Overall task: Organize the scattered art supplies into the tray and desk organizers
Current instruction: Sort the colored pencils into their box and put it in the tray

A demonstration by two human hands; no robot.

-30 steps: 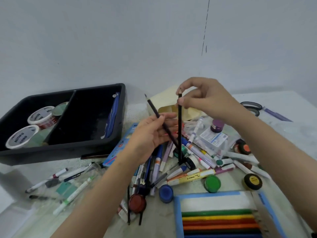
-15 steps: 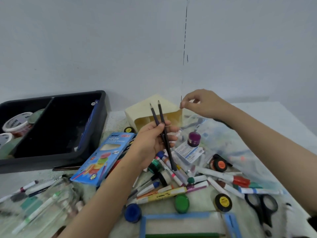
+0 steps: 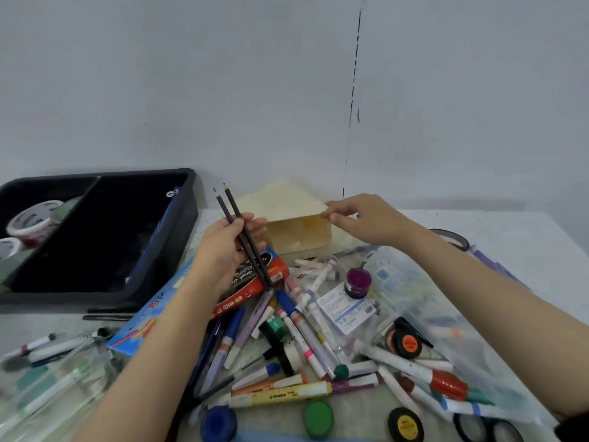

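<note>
My left hand (image 3: 228, 247) grips two black pencils (image 3: 243, 237), tips pointing up, above the pile of markers and pens (image 3: 306, 339). My right hand (image 3: 360, 218) pinches the top right edge of the cream desk organizer (image 3: 293, 218), which lies tipped on its side against the wall with its opening facing me. The black two-compartment tray (image 3: 188, 218) stands at the left; tape rolls (image 3: 30, 218) sit in its left section and a blue case (image 3: 156, 240) leans in the right one.
Paint pots (image 3: 318, 417), a purple jar (image 3: 358, 280), a blue pencil box (image 3: 149, 323), a red box (image 3: 251, 291) and clear plastic bags (image 3: 430, 301) litter the table. Scissors (image 3: 487, 429) lie at the lower right. A wall rises just behind.
My right hand passed its pencil to the left hand, which now holds two, then moved right onto the organizer's edge. The view shifted so the organizer is in sight.
</note>
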